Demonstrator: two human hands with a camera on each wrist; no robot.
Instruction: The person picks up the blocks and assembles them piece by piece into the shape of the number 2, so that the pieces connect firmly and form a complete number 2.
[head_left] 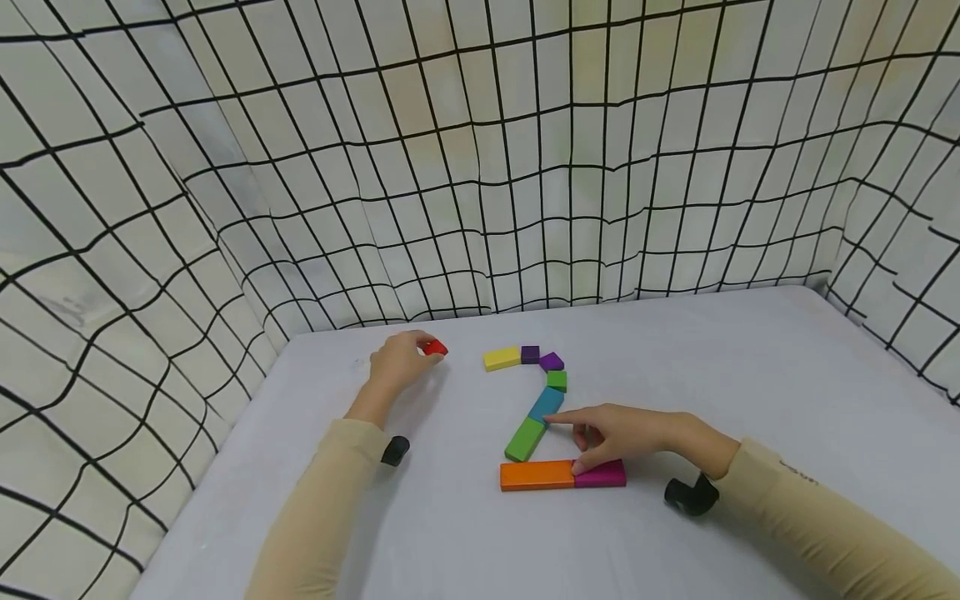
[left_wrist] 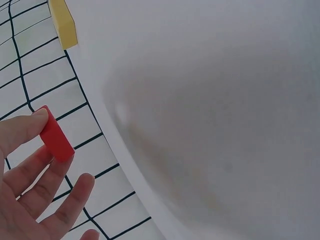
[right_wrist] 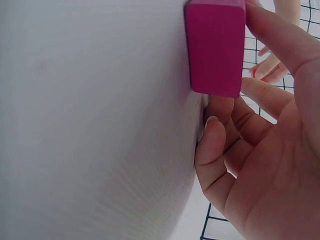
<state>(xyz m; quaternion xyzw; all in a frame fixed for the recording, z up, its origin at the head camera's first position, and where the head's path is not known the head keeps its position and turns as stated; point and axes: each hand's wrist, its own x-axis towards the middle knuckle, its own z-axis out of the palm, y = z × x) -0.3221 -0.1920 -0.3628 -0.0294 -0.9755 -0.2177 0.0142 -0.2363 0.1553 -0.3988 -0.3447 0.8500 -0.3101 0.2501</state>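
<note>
My left hand pinches a small red block between thumb and fingers, left of a yellow block. My right hand spans the lower part of a row of coloured blocks. Its index finger points at the seam between a blue block and a long green block. The thumb touches a magenta block, which lies end to end with an orange block. In the right wrist view, the other fingers are curled against the tabletop and hold nothing.
From the yellow block, a dark purple block, a purple block and a small green block curve down to the blue one. The white table is bordered at the back and sides by black netting over pale sheeting.
</note>
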